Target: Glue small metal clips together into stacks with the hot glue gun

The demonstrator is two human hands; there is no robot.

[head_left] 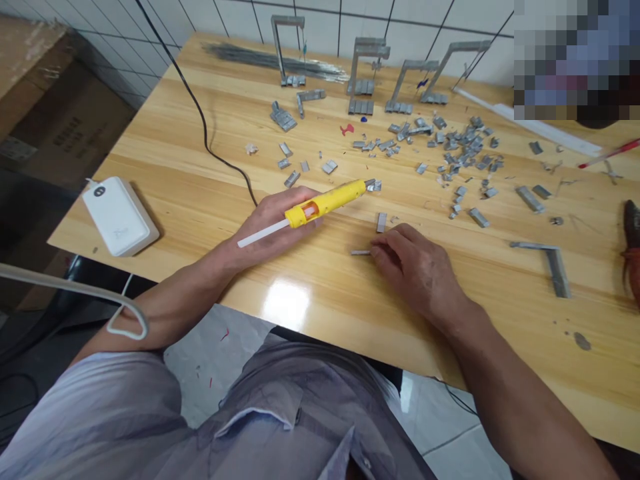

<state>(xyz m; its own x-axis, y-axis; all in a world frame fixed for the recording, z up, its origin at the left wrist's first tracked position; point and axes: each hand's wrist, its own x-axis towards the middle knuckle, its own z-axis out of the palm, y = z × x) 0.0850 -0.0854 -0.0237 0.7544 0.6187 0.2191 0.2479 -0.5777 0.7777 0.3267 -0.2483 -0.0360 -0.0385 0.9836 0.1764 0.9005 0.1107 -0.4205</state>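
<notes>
My left hand (273,223) is wrapped round a yellow hot glue gun (333,201), with a white glue stick (264,233) poking out of its back end. The gun's nozzle points right and touches or hangs just over a small shiny grey piece (376,186). To the right, my right hand (417,270) rests low over the table, thumb and fingers pinched on a thin grey strip (360,253) that sticks out to the left. Just above those fingertips lies a small flat grey block (381,222).
Several grey bracket-shaped stands (361,73) line the back by the tiled wall, near a bundle of thin rods (275,61). Loose grey pieces (470,143) are scattered at right. A white power bank (120,215) sits at left; a black cord (205,127) crosses the table (200,193).
</notes>
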